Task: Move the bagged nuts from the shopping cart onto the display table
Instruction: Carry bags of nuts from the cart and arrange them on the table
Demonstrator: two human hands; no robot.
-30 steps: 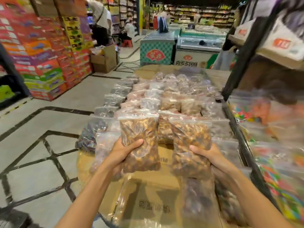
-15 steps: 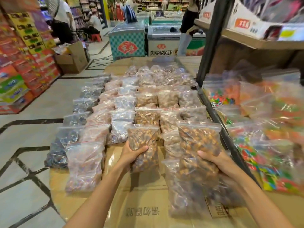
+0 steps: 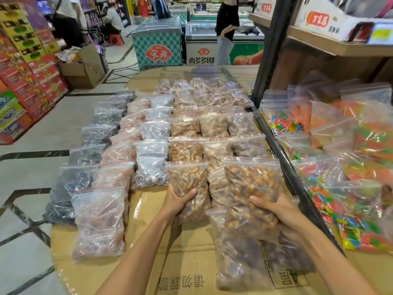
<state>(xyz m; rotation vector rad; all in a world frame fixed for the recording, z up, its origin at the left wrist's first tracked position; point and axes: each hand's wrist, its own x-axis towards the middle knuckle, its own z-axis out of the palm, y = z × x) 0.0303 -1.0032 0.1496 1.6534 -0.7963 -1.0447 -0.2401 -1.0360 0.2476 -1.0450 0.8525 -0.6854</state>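
Note:
My left hand [image 3: 177, 203] grips a clear zip bag of brown nuts [image 3: 188, 179], held low at the near end of a row on the display table [image 3: 191, 265]. My right hand [image 3: 276, 211] grips a larger zip bag of brown nuts [image 3: 252, 184], held over other bags at the table's right side. The table is covered in cardboard under clear film and carries several rows of bagged nuts and dried fruit [image 3: 191, 128]. No shopping cart is in view.
A dark-framed shelf [image 3: 282, 158] borders the table on the right, holding bags of colourful candy [image 3: 344, 188]. Chest freezers [image 3: 158, 42] stand behind the table, with a person [image 3: 226, 28] beside them. Stacked red boxes [image 3: 32, 81] and an open carton [image 3: 85, 69] line the aisle at left.
Both hands have carried their bags forward and lower toward the table's rows. The view has swung right, bringing the candy shelf further into sight.

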